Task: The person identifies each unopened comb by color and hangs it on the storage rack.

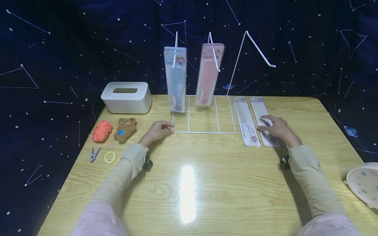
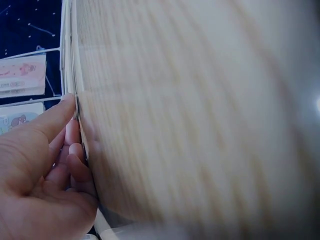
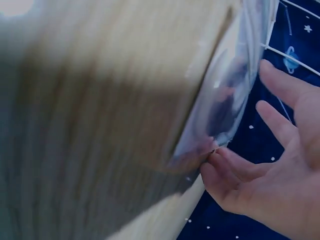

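Note:
A white wire display rack (image 1: 203, 132) stands at the back middle of the table. My left hand (image 1: 157, 132) pinches its front left corner; in the left wrist view, the left hand's (image 2: 45, 165) fingers lie along the wire. A blue packaged comb (image 1: 176, 85) hangs from the left hook and a pink packaged comb (image 1: 206, 78) from the middle one. The right hook (image 1: 260, 50) carries nothing. Two white packaged combs lie flat right of the rack, a left one (image 1: 246, 121) and a right one (image 1: 270, 141). My right hand (image 1: 279, 127) is over the right one, fingers spread.
At the left are a white tissue box (image 1: 127, 101), an orange yarn skein (image 1: 102, 131), a brown toy bear (image 1: 125, 129), a grey clip (image 1: 94, 154) and a yellow ring (image 1: 110, 157). A round cream-coloured object (image 1: 364, 183) sits at the right edge. A dark starry cloth hangs behind.

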The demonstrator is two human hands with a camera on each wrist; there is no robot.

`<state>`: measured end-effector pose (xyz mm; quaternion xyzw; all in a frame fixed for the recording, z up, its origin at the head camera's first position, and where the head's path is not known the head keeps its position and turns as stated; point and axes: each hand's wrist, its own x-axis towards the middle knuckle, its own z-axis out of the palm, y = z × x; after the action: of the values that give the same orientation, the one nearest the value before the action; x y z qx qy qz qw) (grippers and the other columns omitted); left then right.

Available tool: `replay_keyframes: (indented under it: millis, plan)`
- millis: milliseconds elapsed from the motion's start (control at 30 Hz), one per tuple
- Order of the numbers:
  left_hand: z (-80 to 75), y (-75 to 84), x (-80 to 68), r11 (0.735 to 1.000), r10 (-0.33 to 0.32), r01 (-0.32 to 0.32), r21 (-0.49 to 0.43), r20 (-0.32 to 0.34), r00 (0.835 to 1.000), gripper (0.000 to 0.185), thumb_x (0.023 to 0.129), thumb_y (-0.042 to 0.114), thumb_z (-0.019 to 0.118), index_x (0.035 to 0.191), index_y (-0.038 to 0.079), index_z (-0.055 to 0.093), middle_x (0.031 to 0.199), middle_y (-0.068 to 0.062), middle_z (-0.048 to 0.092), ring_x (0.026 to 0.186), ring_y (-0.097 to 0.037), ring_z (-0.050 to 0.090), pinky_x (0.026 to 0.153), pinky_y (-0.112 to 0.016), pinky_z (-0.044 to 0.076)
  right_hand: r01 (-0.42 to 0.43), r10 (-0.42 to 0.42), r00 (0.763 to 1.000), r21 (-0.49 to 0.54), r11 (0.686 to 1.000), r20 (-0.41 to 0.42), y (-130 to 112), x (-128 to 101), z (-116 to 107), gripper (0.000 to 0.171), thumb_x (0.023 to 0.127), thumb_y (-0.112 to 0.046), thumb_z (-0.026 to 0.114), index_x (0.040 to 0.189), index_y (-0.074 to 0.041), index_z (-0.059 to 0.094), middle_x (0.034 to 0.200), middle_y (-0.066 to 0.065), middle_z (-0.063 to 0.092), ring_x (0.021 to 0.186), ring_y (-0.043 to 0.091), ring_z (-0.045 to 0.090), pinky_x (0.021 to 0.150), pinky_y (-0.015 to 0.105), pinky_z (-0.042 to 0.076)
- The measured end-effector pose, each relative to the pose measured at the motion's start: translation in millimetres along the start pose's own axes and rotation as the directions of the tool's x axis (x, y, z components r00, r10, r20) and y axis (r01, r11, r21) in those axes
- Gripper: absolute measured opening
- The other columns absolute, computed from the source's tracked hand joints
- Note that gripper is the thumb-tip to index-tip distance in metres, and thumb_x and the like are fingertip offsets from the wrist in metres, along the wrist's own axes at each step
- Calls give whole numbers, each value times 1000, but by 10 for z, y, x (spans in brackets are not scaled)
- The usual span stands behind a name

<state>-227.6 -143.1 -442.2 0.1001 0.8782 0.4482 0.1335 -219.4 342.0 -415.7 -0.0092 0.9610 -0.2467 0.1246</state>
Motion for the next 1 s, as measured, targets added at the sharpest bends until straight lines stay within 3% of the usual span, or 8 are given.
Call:
replay_keyframes:
  millis: [133,200,300,400,600,800,1000]
  plan:
    - [-4,10,-2,1000,-10,10,-3,1,1000,31,87,14,68,116,1,65,100,-12,65,90,-21,57,83,-32,45,-37,37,999,-21,999,-3,38,14,40,65,90,-36,63,139,-1,41,139,41,28,115,61,27,97,71,21]
    - [-4,13,0,1000,-15,15,-4,2,1000,31,87,14,68,116,1,65,100,-11,64,90,-21,57,83,-32,45,-49,49,999,-8,999,-23,43,20,54,63,89,-34,65,138,-2,43,137,41,31,107,55,36,93,66,30]
    - [-1,11,7,1000,-23,23,-9,3,1000,31,88,14,68,116,2,65,100,-11,64,90,-22,56,84,-33,45,-72,74,997,30,997,-39,58,25,61,61,87,-30,68,137,-2,45,135,43,30,81,37,53,74,48,47]
    - [4,5,10,1000,-25,25,-11,5,1000,31,88,14,68,116,2,65,101,-11,64,91,-22,57,86,-34,45,-86,91,994,85,993,-56,70,1,55,62,84,-27,72,134,-1,47,134,44,29,63,23,52,53,32,45]
    - [-1,8,-8,999,-29,30,-15,5,1000,31,88,14,68,116,2,64,102,-12,64,95,-24,57,89,-36,45,-71,84,993,145,987,-83,81,-87,34,67,81,-23,75,136,0,45,136,40,30,74,28,49,56,31,42]
    - [0,18,-20,999,-28,28,-19,3,1000,31,88,14,68,116,1,64,102,-12,64,94,-23,56,87,-35,44,-115,127,991,205,972,-43,105,-186,42,80,84,-18,70,149,-4,25,135,38,29,52,15,45,48,30,43]
    - [-1,22,-16,1000,-15,15,-3,4,1000,31,88,14,68,116,1,64,100,-11,64,92,-22,57,87,-35,45,-52,96,980,238,970,-174,29,-412,46,85,85,-19,70,151,-7,19,133,39,33,50,14,46,44,30,44]
